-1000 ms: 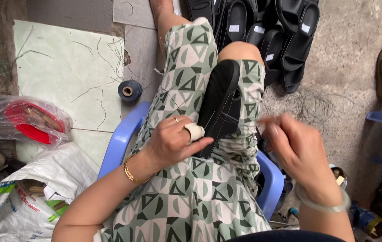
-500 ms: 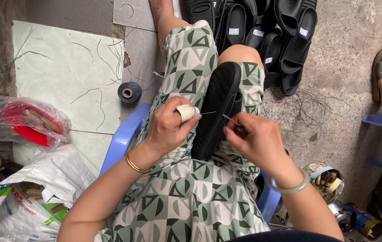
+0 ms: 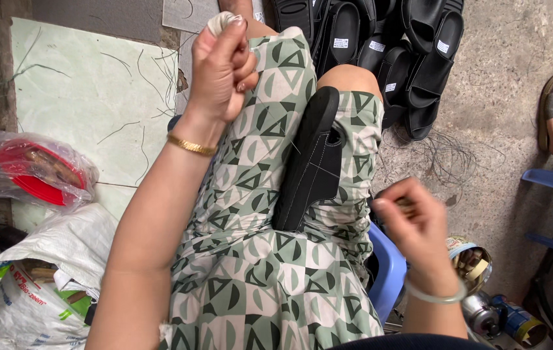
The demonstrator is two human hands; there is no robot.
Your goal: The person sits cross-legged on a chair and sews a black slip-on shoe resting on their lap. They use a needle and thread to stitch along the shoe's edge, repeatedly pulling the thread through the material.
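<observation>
— Black foam sandal (image 3: 312, 165) with pale stitching along its strap: where does it sit?

— Wedged upright between the knees, resting on the lap of a green and cream geometric-print dress (image 3: 257, 259), sole turned toward the left side, toe end near the bare knee.

— And the left hand (image 3: 223, 61)?

— Raised high above the left thigh, fingers curled into a fist, well apart from the sandal. Something whitish wraps the tip of one finger. A thin gold bangle (image 3: 191, 145) circles the wrist. A fine thread seems to run from the sandal up toward that fist, though it is too thin to trace fully.

— The right hand (image 3: 412, 223)?

— Low, beside the right thigh, just off the sandal's edge. Fingertips are pinched together on something small — I cannot tell what. A pale translucent bracelet (image 3: 435, 298) sits on that wrist.

— What lies around?

— A heap of black slide sandals (image 3: 393, 45) on the concrete floor beyond the knees, loose dark threads (image 3: 448, 155) near them, a blue plastic stool (image 3: 386, 272) under the person, an open tin can (image 3: 474, 259) at the right, and a red object in a clear plastic bag (image 3: 36, 172) at the left
</observation>
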